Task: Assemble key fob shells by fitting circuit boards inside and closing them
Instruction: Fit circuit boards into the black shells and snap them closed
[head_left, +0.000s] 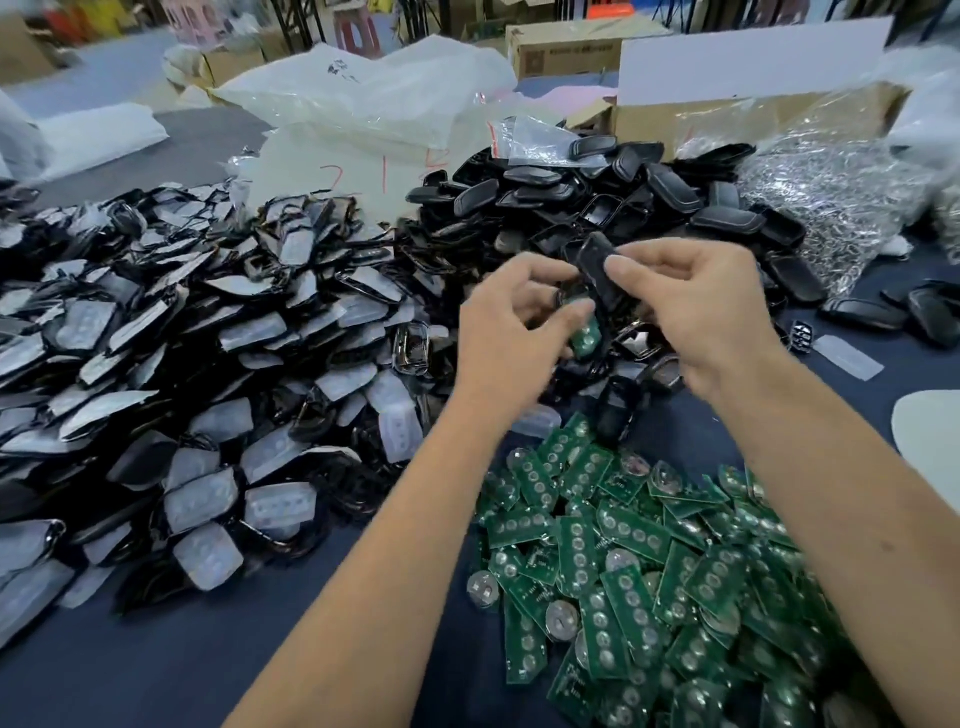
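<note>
Both hands are raised over the middle of the table. My right hand (696, 306) pinches a black key fob shell half (597, 267) by its upper end, tilted on edge. My left hand (511, 332) grips a green circuit board (587, 335) sitting in a dark shell piece just below that half. The two parts touch or nearly touch between my fingers. A heap of green circuit boards (649, 571) lies on the dark blue table (208, 654) under my right forearm.
A large pile of shell halves with translucent button pads (182, 395) fills the left. A mound of black shell backs (597, 197) rises behind my hands. A bag of metal parts (841, 208), plastic bags (374, 98) and cardboard boxes (727, 119) stand at the back.
</note>
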